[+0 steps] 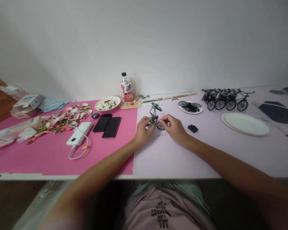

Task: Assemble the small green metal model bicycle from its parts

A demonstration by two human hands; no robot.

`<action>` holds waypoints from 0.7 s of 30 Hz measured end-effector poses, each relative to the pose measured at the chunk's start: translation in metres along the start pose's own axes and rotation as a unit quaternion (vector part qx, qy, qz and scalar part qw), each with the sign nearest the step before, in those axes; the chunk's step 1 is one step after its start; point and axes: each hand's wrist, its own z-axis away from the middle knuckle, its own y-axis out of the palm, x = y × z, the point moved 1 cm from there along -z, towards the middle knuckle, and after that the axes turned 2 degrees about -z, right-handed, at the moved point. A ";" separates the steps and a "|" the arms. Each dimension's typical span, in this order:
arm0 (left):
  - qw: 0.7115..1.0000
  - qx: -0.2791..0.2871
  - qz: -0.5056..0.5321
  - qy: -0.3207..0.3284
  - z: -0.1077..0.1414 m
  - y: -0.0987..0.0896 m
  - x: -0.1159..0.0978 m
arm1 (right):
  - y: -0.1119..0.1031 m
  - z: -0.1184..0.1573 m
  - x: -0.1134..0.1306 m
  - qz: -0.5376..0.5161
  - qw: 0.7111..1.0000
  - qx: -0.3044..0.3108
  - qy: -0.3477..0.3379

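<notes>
A small dark green model bicycle [156, 108] stands between my hands on the pale part of the table. My left hand [144, 129] is closed on the bicycle from the left side. On the right, my right hand [174, 127] has thumb and forefinger pinched together beside the bicycle's wheel; what they hold is too small to make out. Nearby to the right lies a small black part [192, 128]. Behind it, a white plate [199, 111] carries black wheels and small black parts.
Several finished-looking model bicycles [227, 99] stand at the back right, behind white oval plates [249, 124]. On the pink left side are phones [111, 127], a white power strip [79, 134], artificial petals [60, 119] and a plate [99, 106]. A bottle [127, 89] stands by the wall.
</notes>
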 end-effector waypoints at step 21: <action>0.999 0.002 -0.016 0.040 0.002 0.001 0.000 | -0.006 -0.002 0.006 0.030 0.995 0.075 0.061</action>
